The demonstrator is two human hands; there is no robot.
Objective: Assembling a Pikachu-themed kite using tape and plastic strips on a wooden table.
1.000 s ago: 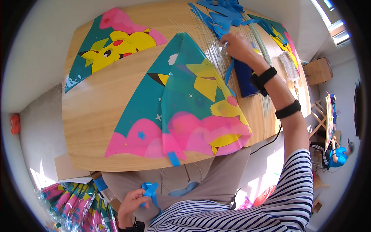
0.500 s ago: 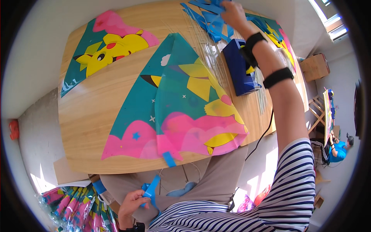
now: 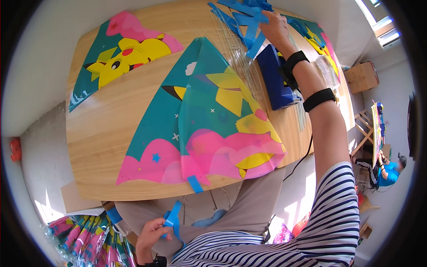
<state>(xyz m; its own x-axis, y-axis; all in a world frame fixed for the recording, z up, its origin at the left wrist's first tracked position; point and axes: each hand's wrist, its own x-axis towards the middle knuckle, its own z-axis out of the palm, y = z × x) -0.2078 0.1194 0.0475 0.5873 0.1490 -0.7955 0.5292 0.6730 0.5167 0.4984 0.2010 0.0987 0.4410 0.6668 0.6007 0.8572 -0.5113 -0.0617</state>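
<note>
My left hand is low over my lap, its fingers closed on a bundle of blue ribbon strips. At the far right of the table, my right hand reaches into a heap of blue ribbon strips, and its fingers pinch one of them. Before me lies a folded kite sail, a triangle of teal, pink and yellow film with a cartoon figure. A short blue tab sticks out at its near edge.
A blue tape dispenser stands beside thin clear rods. Another printed sail lies far left, more far right. Packed sails are at lower left. A cardboard box and a person in blue are at right.
My right hand has come slightly nearer and to the right over the heap, shifting some blue strips. My left hand has stayed in place with its strips.
</note>
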